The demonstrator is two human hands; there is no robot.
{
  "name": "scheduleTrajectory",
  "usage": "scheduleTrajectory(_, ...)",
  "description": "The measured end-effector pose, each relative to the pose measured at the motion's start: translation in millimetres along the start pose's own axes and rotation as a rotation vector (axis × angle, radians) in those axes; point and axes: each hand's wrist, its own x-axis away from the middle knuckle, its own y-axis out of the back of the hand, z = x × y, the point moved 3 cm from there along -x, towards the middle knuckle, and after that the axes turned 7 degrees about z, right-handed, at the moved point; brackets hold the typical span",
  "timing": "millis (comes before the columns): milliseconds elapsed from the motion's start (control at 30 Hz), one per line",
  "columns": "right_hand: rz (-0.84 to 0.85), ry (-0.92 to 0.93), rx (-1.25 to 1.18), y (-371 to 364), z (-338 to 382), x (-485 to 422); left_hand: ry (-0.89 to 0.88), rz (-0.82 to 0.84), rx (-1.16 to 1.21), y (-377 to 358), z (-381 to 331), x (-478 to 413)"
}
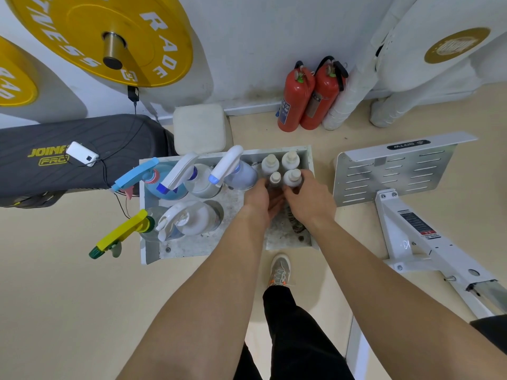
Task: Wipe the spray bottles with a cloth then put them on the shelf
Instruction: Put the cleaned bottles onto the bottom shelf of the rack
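At the back right corner of the white shelf (pixel 192 246), both hands meet among the small capped bottles (pixel 290 159). The right hand (pixel 310 200) curls its fingers round the near-right capped bottle (pixel 292 176). The left hand (pixel 259 198) lies against the thin dark bottle (pixel 275 179), and whether it grips is unclear. The spray bottles (pixel 197 178) stand just to the left of the hands, roughly upright with trigger heads pointing left, so the left hand is nearer. What looks like a dark patterned cloth (pixel 295 222) lies under the right wrist.
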Motion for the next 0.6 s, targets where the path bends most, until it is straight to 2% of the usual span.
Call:
scheduleTrajectory(300,0.030,-0.017,-0.058,4,-3,3,-0.006,-0.024,-0.028,2,2,9)
scheduleTrajectory(467,-0.026,-0.073,-0.194,10,-13,21,0.039,-0.028,-0.237,10,17,35)
scheduleTrajectory(533,-0.030,-0.136,-0.321,11,-17,38,0.043,0.067,-0.379,11,26,56)
scheduleTrajectory(600,-0.003,-0.236,-0.497,10,-21,56,0.035,0.234,-0.458,14,35,78)
